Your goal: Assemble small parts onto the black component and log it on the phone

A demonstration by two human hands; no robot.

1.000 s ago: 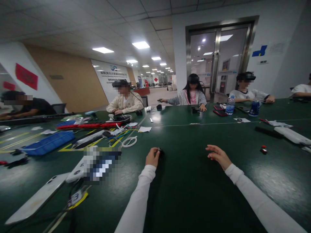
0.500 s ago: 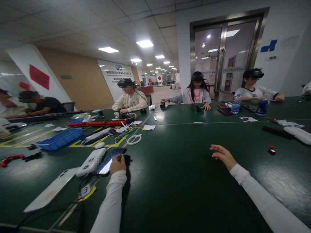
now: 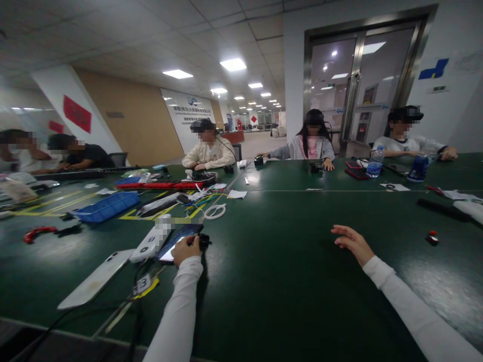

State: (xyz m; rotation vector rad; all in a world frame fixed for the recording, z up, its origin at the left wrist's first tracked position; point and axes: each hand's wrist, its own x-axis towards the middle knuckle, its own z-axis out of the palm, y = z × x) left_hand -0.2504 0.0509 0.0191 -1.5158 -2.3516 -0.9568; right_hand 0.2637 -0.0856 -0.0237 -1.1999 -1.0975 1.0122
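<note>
My left hand is closed on a small black object that pokes out past the fingertips; its kind is too unclear to name. Beside that hand lies a phone with a lit screen, partly covered by the fingers. Left of it is a white power strip-like block, and nearer to me a white phone rests back side up. My right hand is over the green table, palm inward, fingers stretched out and holding nothing.
A blue tray, a coiled white cable and loose wires lie to the left. A small red-and-black item sits right of my right hand. Water bottles stand farther back. Several people sit around the table.
The view has swung slightly left, so everything appears shifted right. More of the black object shows beside my left hand. My right hand keeps its open pose.
</note>
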